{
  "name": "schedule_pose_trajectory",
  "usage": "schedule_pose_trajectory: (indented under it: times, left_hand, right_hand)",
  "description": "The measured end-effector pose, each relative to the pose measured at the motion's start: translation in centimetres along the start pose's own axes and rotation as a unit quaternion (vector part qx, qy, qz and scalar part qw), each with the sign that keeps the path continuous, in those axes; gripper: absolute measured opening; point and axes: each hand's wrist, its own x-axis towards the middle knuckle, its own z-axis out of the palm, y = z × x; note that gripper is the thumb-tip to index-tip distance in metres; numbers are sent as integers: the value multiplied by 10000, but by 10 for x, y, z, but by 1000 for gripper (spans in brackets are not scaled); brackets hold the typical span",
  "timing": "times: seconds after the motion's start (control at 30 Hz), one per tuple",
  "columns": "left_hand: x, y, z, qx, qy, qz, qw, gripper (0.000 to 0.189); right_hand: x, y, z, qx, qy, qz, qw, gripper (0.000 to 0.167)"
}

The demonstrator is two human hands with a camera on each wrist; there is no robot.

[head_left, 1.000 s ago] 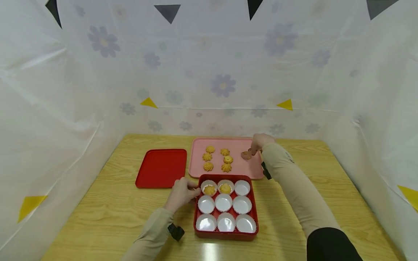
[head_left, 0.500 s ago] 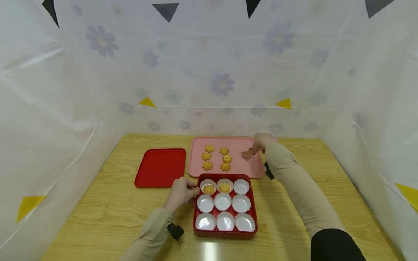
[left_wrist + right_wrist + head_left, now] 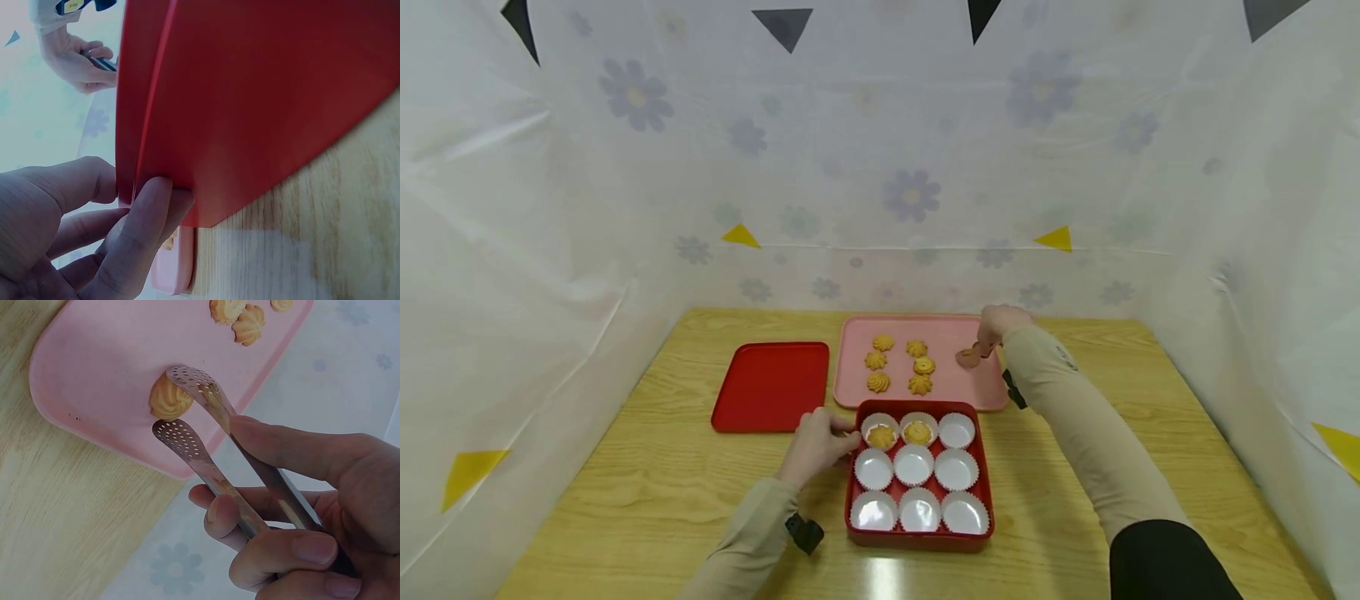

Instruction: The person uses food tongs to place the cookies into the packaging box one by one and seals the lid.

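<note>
My right hand grips metal tongs with perforated, rounded ends over the right part of the pink tray. In the right wrist view, the two tong ends lie on either side of a swirled cookie, right at its edges. My left hand pinches the upper left wall of a red box between thumb and fingers. White paper cups fill the box in rows. Two cups at the far left and far middle hold cookies; the other cups hold nothing.
Several golden cookies lie in two columns on the left half of the pink tray. A bare red tray lies left of it on the wooden table. Behind, a flower-print sheet hangs at the table's far edge.
</note>
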Motion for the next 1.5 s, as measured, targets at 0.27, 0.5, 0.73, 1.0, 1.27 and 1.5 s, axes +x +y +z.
schedule_pose_trajectory:
  times: [0.27,0.5,0.73,1.0,1.27,1.5]
  left_hand:
    - [0,1,0,-25,-15,-8,10000,15]
    - [1,1,0,48,-9,7,10000,14]
    - [1,1,0,53,2,-27,10000,14]
    - [2,1,-1,84,17,-30,10000,14]
    - [2,2,0,138,21,2,9999,14]
    - [1,2,0,159,10,38,9999,14]
  right_hand:
    - [-1,-1,-1,62,-56,55,9999,24]
    - [5,3,0,171,-134,62,9997,14]
    - [-1,5,-3,296,-77,-43,9995,22]
    - [-3,14,-3,678,-200,-124,9974,26]
    - [-22,32,-3,1002,-196,-498,9935,35]
    - [-49,64,1,1150,196,-1191,9860,33]
